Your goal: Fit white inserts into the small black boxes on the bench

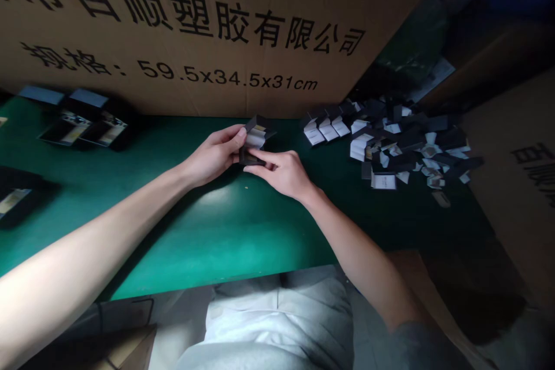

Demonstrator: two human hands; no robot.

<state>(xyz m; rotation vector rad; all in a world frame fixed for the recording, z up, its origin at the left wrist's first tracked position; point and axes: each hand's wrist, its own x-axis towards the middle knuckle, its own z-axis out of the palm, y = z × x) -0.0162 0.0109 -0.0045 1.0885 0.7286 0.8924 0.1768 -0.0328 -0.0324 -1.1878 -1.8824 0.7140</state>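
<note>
small black box (257, 137), pinched by left hand (217, 153) and right hand (287, 173) above green table (234, 231); printed carton (195, 92) at twelve o'clock, jumbled boxes (410, 140) at three.

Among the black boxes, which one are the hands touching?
The open black box at centre: the left hand holds it, the right hand touches it. The left boxes and right boxes lie apart, untouched.

Wears pale grey clothing (277, 318) across the lower body, loose and creased into soft folds, with a thin vertical line (278, 299) like a seam near its upper edge. Has a dark grey sleeve (425, 350) ending near the right elbow. Shows bare forearms (130, 222), a bare left hand (215, 155) and a bare right hand (285, 173).
</note>
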